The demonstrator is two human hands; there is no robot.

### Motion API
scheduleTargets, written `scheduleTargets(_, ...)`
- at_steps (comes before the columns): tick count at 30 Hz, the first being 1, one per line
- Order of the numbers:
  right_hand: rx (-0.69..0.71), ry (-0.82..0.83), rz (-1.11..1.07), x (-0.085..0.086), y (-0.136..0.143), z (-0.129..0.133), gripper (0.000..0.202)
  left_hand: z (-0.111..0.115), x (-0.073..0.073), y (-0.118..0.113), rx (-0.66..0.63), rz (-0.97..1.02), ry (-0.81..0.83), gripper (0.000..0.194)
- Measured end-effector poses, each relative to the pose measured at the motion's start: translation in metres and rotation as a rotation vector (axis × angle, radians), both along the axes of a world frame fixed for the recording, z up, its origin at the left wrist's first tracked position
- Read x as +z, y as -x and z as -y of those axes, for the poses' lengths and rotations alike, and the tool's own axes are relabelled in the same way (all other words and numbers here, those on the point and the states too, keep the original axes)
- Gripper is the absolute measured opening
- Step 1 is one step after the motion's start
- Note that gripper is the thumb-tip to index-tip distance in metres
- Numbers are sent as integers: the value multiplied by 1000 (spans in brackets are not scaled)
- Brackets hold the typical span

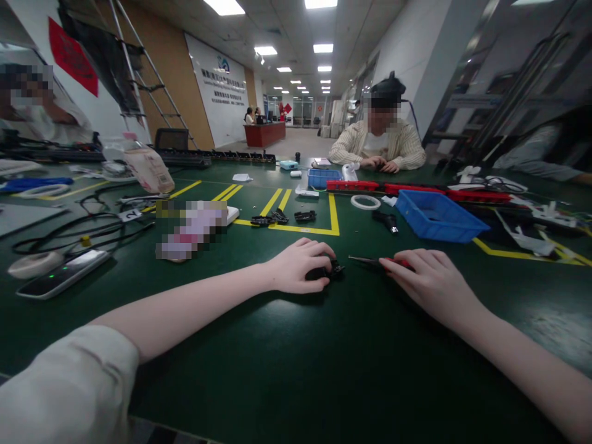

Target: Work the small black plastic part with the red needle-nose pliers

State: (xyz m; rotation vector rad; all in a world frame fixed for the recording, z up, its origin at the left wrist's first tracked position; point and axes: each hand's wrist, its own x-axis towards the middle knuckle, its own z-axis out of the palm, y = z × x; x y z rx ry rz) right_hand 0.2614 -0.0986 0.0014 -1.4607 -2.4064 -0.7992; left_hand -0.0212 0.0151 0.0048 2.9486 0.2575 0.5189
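Observation:
My left hand (305, 266) rests on the table in front of me, its fingers curled over a small black plastic part (337, 269). Most of that part is hidden under the fingers. In my right hand (428, 277) is a red-handled tool (370, 261) with a long, thin, dark tapering tip. The tip points left, a short way from the black part and apart from it. Whether the tool is a pair of pliers or a screwdriver, I cannot tell. Beyond my left hand lie several similar black parts (305, 216).
A blue tray (437, 216) stands behind my right hand, beside a black object (386, 222) and a white ring (365, 202). Left are a phone-like object (194, 231), cables (69, 225) and a white device (65, 274). Across the green table (314, 370) sits a person (379, 135).

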Motion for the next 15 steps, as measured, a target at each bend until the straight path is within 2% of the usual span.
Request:
scheduleTargets(3,75,69,-68,-1,-1,0,28,0,-2,-1,17,14,-3,18)
scheduleTargets(5,72,116,-135,-1,-8,0,34,0,-3,-1,22,20,-6,14)
scheduleTargets(7,6,165,-203,-3,-20,1,53,0,-4,-1,30,28,-6,13)
scheduleTargets(10,-176,280,-308,-5,-39,0,77,1,-3,-1,43,30,19,16)
scheduleTargets(12,-240,375,-375,-5,-46,-1,74,1,-2,-1,36,29,41,22)
scheduleTargets(15,-265,462,-437,-3,-46,-1,63,1,-1,-1,-9,38,67,30)
